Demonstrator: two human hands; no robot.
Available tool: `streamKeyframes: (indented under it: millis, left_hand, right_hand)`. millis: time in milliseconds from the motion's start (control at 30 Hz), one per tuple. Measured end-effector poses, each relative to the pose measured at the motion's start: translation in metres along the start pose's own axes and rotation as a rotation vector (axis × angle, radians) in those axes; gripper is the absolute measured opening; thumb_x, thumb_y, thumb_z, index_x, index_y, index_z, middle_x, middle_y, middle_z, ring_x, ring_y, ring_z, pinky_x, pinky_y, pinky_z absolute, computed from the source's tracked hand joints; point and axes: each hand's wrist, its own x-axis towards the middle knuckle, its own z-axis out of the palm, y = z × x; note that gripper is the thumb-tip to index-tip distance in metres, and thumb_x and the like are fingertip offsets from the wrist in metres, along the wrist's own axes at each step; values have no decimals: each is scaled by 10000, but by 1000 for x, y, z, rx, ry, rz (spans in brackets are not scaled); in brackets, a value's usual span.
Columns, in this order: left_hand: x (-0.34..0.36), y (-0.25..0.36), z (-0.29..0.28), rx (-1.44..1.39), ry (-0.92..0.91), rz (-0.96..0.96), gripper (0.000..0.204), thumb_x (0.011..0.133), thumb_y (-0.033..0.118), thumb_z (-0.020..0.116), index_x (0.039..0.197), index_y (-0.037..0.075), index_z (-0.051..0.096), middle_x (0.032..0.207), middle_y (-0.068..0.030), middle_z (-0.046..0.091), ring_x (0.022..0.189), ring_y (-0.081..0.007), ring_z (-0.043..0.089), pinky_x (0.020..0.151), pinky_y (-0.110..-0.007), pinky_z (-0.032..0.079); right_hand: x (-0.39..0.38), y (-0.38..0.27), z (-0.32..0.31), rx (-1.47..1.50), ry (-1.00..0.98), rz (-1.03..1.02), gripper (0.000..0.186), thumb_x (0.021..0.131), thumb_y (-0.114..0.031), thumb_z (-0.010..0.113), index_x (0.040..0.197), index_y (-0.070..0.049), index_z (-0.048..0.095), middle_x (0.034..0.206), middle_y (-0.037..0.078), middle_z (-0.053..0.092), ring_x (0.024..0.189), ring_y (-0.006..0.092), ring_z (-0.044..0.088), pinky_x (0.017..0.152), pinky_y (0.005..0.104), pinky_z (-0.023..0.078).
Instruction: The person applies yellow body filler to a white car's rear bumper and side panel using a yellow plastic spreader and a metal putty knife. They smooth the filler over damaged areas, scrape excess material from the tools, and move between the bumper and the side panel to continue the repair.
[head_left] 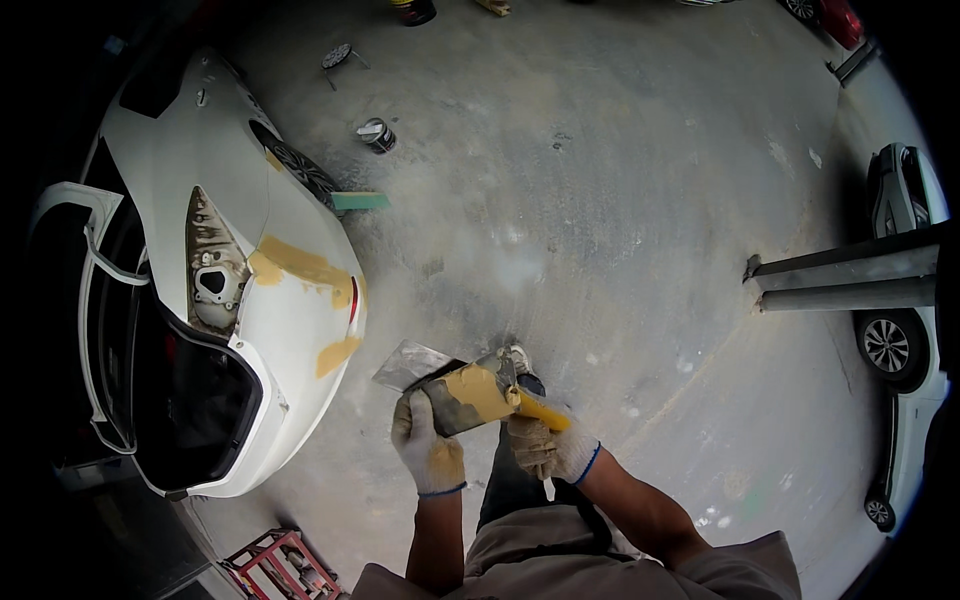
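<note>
My left hand (428, 445), in a white work glove stained tan, grips the left side of a flat grey metal plate (455, 413), its thumb on the top. Tan body filler (476, 390) covers much of that plate. A shiny metal spreader blade (412, 363) sticks out past the plate's far left edge; how it is held is hidden. My gloved right hand (543, 445) is closed round the yellow handle of a putty knife (541, 410), whose head meets the plate's right end. To the left, a white car (310, 340) carries tan filler patches (305, 263) on its rear corner.
The car's trunk opening (190, 400) and bare tail-light recess (213, 265) face my side. A green strip (360, 201) juts out near its wheel. Beyond are a tin (377, 135) and a stool (338, 55). A red frame (280, 567) stands lower left; a metal post (850, 278) and another car (915, 400) are right.
</note>
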Motion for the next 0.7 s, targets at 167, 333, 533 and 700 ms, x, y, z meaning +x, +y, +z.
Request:
streamKeyframes:
  millis: [167,333,533,700]
  left_hand:
    - [60,10,64,120,-84,129,201,1027,157,550,1000,-25,631,943,-50,670,826,-88,608,772,-257,513]
    - [152,25,143,287,-220,175,172,1012,141,573,1058,-16,628,995,-55,674,882,-100,615,813,-266,516]
    - [283,88,220,-378,-92,132,392,979,219,645,1294,11,539,1234,-99,622,1147,-186,608,985,-333,512]
    - [374,107,285,-450,125,218,323,990,249,612,1202,6,584,1164,-123,656,1039,-193,659,895,-326,532]
  right_hand:
    - [37,-72,55,-67,153,-4,414,1044,-432,392,873,-80,530,610,11,472,408,91,404,333,220,353]
    - [100,-153,126,-166,269,-57,411,1050,-427,384,889,-79,534,614,17,500,410,83,428,330,213,360]
    - [168,-228,255,-319,166,-175,397,1051,-411,470,1079,-32,583,582,-23,480,402,40,403,339,195,363]
    - [232,-297,361,-886,474,-566,275,1007,-222,608,1185,-17,562,1079,58,638,891,146,640,804,273,552]
